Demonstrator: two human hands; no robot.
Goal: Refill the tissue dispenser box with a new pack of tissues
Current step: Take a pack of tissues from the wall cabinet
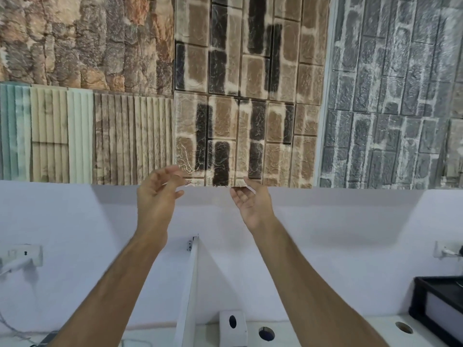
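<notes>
At the bottom edge of the head view, a white tissue dispenser box [233, 328] with a dark oval slot in its face stands on a white desk [325, 329], just left of a round cable hole [266, 333]; a 2nd hole [403, 327] lies farther right. A white upright panel [189, 284] rises just left of the box, and a black tray-like frame [441, 304] sits at the right edge. No tissue pack can be made out. 2 bare forearms reach up and away from the desk, well above the box. The left hand [156, 196] is raised with fingers loosely curled and spread, empty. The right hand [251, 202] is palm-up with fingers open, holding nothing, though both are slightly blurred. Behind them runs a white wall [325, 221] with a socket [22, 255] at left and another fitting [444, 251] at right. Above, textured brick-pattern and slatted panels [238, 83] cover the wall.
</notes>
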